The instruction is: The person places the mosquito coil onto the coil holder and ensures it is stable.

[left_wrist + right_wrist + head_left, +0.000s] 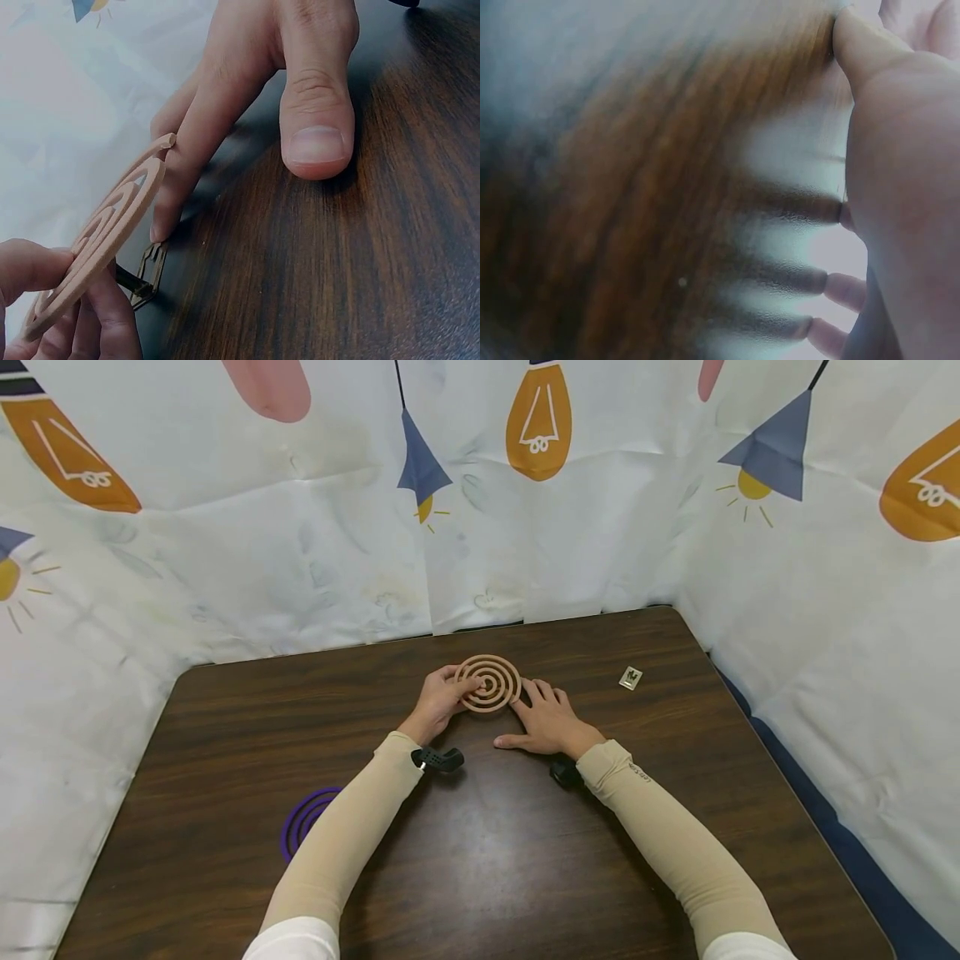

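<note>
My left hand (437, 700) pinches a tan mosquito coil (513, 675), thumb on its upper face and fingers beneath. In the left wrist view the coil (112, 232) is tilted above the table. My right hand (553, 720) lies palm down beside it, fingers and thumb spread, fingertips at the tabletop. A small metal stand (156, 259) shows there just past the coil, with the right hand's fingertip right at its end; the coil partly covers it. In the right wrist view, the right hand (915, 165) has nothing in its grasp.
A purple coil (288, 827) lies at the table's left, partly hidden by the left sleeve. Another small metal piece (631, 677) lies to the right. The dark wooden table (247, 727) meets a patterned white curtain (322, 568) at the back.
</note>
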A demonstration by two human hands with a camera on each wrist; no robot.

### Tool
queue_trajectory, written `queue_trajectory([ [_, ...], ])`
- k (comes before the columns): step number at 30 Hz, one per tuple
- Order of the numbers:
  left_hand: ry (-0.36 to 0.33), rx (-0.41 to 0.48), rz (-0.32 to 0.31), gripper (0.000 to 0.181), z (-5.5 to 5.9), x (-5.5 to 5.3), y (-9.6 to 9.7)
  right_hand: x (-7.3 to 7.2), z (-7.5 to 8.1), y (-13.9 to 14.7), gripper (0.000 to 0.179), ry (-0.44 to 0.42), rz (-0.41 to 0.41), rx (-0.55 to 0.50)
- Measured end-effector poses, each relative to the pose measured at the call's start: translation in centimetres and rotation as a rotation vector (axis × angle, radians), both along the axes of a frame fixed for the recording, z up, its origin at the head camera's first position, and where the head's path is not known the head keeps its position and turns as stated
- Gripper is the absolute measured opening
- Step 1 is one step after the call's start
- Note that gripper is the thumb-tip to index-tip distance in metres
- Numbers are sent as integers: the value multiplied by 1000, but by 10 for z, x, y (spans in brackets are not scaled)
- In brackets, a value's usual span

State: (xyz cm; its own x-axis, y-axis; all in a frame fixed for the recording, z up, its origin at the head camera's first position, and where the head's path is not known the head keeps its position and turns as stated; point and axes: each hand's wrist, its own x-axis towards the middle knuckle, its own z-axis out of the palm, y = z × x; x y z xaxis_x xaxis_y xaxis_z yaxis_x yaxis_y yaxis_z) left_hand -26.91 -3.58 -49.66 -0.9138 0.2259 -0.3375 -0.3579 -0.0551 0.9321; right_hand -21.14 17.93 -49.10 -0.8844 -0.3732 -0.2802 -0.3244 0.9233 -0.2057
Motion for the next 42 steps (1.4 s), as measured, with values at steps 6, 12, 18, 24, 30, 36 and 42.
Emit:
queue_trajectory([
  [6, 4, -7, 12, 49, -3, 0, 0, 0, 2, 0, 97, -8, 0, -8],
  [12, 0, -8, 28, 48, -3, 0, 2, 0, 0, 0, 97, -2, 0, -7],
  [18, -7, 6, 39, 46, -3, 1, 2, 0, 0, 0, 97, -4, 0, -8],
  [24, -1, 16, 40, 48, -3, 2, 3, 0, 0, -1, 97, -4, -3, -5],
  [30, 0, 32, 63, 47, -3, 4, 4, 0, 1, -2, 97, -12, -1, 4],
  [36, 5, 36, 79, 46, -3, 4, 6, 0, 1, -2, 96, -6, 3, 14],
  [42, 7, 37, 85, 47, -3, 5, 7, 0, 1, -2, 96, -17, 0, 14],
])
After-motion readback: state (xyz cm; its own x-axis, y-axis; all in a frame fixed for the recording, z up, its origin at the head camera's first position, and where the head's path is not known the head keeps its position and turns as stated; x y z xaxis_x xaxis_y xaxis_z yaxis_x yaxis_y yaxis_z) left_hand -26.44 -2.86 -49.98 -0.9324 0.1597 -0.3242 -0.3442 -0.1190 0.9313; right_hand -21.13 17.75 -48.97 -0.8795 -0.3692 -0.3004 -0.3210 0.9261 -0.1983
